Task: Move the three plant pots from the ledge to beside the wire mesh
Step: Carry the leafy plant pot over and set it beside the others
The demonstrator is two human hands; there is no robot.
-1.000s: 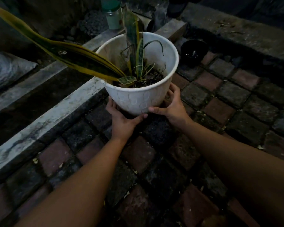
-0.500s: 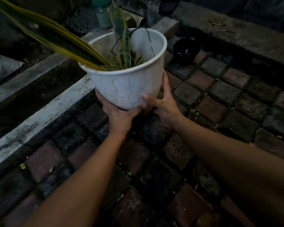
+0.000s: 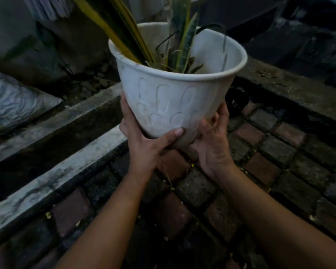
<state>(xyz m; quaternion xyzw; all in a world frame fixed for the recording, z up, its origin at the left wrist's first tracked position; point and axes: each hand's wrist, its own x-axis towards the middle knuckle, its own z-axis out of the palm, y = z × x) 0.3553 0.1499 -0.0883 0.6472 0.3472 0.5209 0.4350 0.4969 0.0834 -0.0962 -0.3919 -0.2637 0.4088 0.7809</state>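
Dim brick paving (image 3: 260, 169) in a checker of reddish and dark grey blocks fills the ground from 3 o'clock round to 6 o'clock, damp-looking and scattered with small bits of leaf litter. A pale concrete ledge (image 3: 52, 183) runs diagonally from 8 o'clock up toward the centre, with a dark channel behind it and a second, duller concrete strip beyond. At 9 o'clock a crumpled grey sack (image 3: 14, 105) lies on the ground past that strip.

Held up in the middle of the view, clear of both ledge and paving, is a white plant pot (image 3: 175, 98) with raised oval shapes on its wall. It tilts slightly, rim toward 12 o'clock. Long green leaves with yellow edges (image 3: 184, 39) stand in it, one broad yellow-striped leaf sweeping out toward 11 o'clock.

The left hand (image 3: 144, 146) cups the pot's lower wall and base from 7 o'clock, thumb laid across the front near the bottom edge. The right hand (image 3: 211, 144) supports it from 5 o'clock, fingers wrapped up the far side. Each grip is closed on the pot.

Just behind the pot at 3 o'clock, a small black pot (image 3: 237, 99) sits on the paving beside a raised concrete kerb (image 3: 291, 90).
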